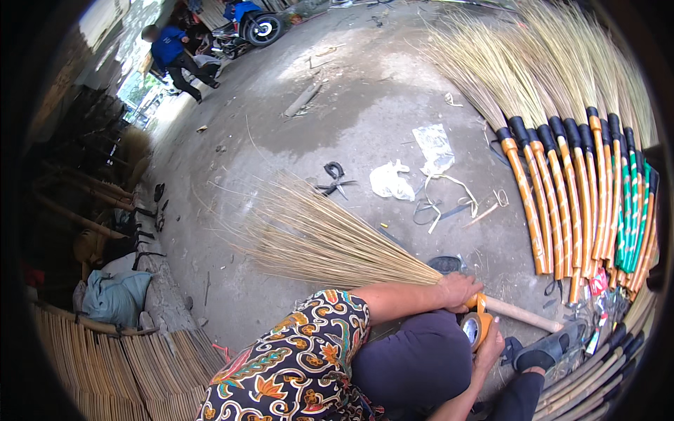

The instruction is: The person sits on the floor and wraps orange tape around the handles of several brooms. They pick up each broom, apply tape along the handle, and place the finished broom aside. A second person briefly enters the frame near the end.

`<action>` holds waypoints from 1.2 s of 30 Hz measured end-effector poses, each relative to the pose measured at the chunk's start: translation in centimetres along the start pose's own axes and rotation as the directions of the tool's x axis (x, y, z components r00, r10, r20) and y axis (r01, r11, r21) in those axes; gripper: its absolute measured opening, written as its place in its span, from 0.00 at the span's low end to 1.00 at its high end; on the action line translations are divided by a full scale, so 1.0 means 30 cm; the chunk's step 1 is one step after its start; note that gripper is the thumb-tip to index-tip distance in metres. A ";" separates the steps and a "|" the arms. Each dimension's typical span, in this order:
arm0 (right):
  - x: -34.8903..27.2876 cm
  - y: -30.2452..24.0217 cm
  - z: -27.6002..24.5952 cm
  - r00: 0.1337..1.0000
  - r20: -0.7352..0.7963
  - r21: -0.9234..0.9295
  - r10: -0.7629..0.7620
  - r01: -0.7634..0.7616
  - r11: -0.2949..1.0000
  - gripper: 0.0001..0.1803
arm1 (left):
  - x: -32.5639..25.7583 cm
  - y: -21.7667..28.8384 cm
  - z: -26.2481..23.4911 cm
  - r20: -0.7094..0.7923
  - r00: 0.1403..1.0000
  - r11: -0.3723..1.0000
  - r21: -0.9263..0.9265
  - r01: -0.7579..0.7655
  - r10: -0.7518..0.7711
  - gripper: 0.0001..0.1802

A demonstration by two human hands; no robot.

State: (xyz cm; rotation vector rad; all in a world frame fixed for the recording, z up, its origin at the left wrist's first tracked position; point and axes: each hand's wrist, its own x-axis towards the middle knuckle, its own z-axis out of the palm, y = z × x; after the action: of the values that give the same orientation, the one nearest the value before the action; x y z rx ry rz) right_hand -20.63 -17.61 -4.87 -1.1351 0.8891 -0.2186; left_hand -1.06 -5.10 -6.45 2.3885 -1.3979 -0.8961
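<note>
A broom lies across my lap, its straw bristles (337,242) fanned out to the left and its bare wooden handle (523,313) pointing right. My left hand (458,289) is closed round the broom where the bristles meet the handle. In my right hand (493,345) is a roll of orange tape (484,327), held just below the handle. A strip of the same orange tape runs up to the handle beside my left fingers. My left palm hides the rest of the joint.
Finished brooms (562,203) with striped handles lie in a row at right. Scissors (338,184), a white plastic bag (392,180) and loose straps are on the concrete ahead. Bundled sticks (91,365) and a light-blue sack (116,298) stand at left. A person (172,52) walks near a motorcycle (256,27).
</note>
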 end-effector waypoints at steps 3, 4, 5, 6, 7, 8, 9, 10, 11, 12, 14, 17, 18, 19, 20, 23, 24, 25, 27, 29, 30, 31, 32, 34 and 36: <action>0.007 0.020 -0.004 0.998 -0.043 -0.039 0.053 -0.055 0.998 0.28 | -0.030 0.000 0.011 -0.069 0.996 0.998 0.050 -0.045 0.048 0.42; 0.005 0.021 -0.001 0.997 -0.060 -0.056 0.057 -0.061 0.997 0.28 | -0.032 -0.003 0.014 -0.127 0.987 0.994 0.047 -0.098 0.103 0.41; 0.005 0.020 0.003 0.997 -0.057 -0.033 0.057 -0.059 0.998 0.28 | -0.028 -0.006 0.018 -0.096 0.992 0.997 0.006 -0.080 0.080 0.45; 0.003 0.016 0.009 0.997 -0.047 0.029 0.058 -0.057 0.998 0.28 | -0.019 -0.012 0.017 -0.050 0.997 0.996 0.078 -0.050 0.054 0.46; 0.002 0.008 0.015 0.998 -0.048 0.002 0.045 -0.045 0.999 0.28 | -0.005 -0.014 0.017 -0.064 0.995 0.990 0.125 -0.067 0.075 0.47; 0.001 -0.002 0.019 0.998 -0.044 0.011 0.037 -0.037 0.999 0.28 | 0.007 -0.018 0.013 -0.039 0.988 0.981 0.125 -0.146 0.151 0.48; -0.003 -0.013 0.022 0.999 -0.043 0.019 0.031 -0.030 0.999 0.28 | 0.024 -0.015 0.008 -0.001 0.995 0.992 0.083 -0.096 0.096 0.51; -0.012 -0.022 0.019 0.998 -0.040 0.058 0.053 -0.051 0.997 0.28 | 0.029 -0.013 0.004 -0.026 0.998 0.994 0.095 -0.054 0.056 0.51; -0.015 -0.030 0.018 0.999 -0.036 -0.064 0.002 -0.004 0.998 0.28 | 0.039 -0.006 -0.002 0.016 0.999 0.997 0.057 -0.053 0.052 0.51; -0.018 -0.036 0.017 0.999 -0.039 -0.125 -0.022 0.017 0.992 0.28 | 0.036 -0.003 -0.008 0.003 1.000 1.000 0.017 -0.011 0.011 0.45; -0.018 -0.028 0.017 0.999 -0.053 -0.140 0.010 -0.017 0.990 0.29 | 0.029 0.003 -0.014 0.067 0.996 0.998 0.034 0.052 -0.054 0.33; 0.007 0.012 0.009 0.989 -0.142 -0.294 0.048 -0.088 0.952 0.29 | 0.004 0.010 0.006 -0.003 1.000 0.982 0.189 -0.021 0.022 0.36; 0.011 0.029 0.015 0.991 -0.130 -0.163 0.033 -0.054 0.985 0.28 | 0.001 0.012 0.015 -0.082 0.996 0.980 0.196 -0.024 0.040 0.37; 0.019 0.036 0.017 0.985 -0.171 -0.185 0.035 -0.067 0.980 0.29 | -0.008 0.011 0.025 -0.149 0.983 0.980 0.187 -0.074 0.103 0.36; 0.023 0.042 0.025 0.989 -0.139 -0.126 0.041 -0.059 0.990 0.29 | -0.012 0.011 0.036 -0.180 0.978 0.978 0.197 -0.071 0.107 0.36; 0.029 0.024 0.045 0.985 -0.147 -0.144 0.094 -0.115 0.983 0.30 | -0.020 0.004 0.070 -0.189 0.979 0.980 0.196 -0.044 0.082 0.35; 0.029 0.010 0.048 0.987 -0.157 -0.231 0.046 -0.082 0.969 0.30 | -0.016 0.000 0.075 -0.157 0.985 0.975 0.222 -0.028 0.064 0.35; 0.024 -0.004 0.047 0.984 -0.177 -0.296 0.028 -0.081 0.952 0.30 | -0.010 0.000 0.079 -0.132 0.990 0.970 0.242 -0.014 0.048 0.35; 0.006 -0.026 0.036 0.979 -0.197 -0.386 0.047 -0.122 0.914 0.29 | 0.011 0.000 0.065 -0.064 0.998 0.968 0.250 0.011 0.006 0.34; -0.021 -0.035 0.011 0.967 -0.229 -0.427 0.110 -0.201 0.882 0.26 | 0.040 0.006 0.026 0.058 0.997 0.974 0.225 0.037 -0.051 0.35; -0.031 -0.032 0.004 0.972 -0.209 -0.418 0.111 -0.191 0.888 0.28 | 0.056 0.010 -0.001 0.127 0.989 0.978 0.201 0.047 -0.073 0.36; -0.038 -0.025 -0.004 0.971 -0.217 -0.396 0.098 -0.179 0.900 0.29 | 0.079 0.010 -0.037 0.227 0.969 0.982 0.181 0.060 -0.101 0.37; -0.041 -0.018 -0.010 0.967 -0.219 -0.362 0.127 -0.201 0.910 0.30 | 0.097 0.015 -0.066 0.328 0.936 0.984 0.158 0.077 -0.126 0.38; -0.037 -0.003 -0.023 0.973 -0.189 -0.236 0.133 -0.177 0.956 0.29 | 0.108 0.025 -0.105 0.443 0.895 0.998 0.063 0.030 -0.055 0.41; -0.027 0.001 -0.032 0.976 -0.162 -0.164 0.143 -0.170 0.972 0.29 | 0.096 0.036 -0.104 0.375 0.921 0.989 0.132 0.061 -0.107 0.41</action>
State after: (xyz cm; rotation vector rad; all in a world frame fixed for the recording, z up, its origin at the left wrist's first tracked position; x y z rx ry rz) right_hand -21.84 -17.79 -4.61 -1.2172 1.1447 -0.0966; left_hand 1.10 -8.42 -4.58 2.4693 -1.5242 -1.4008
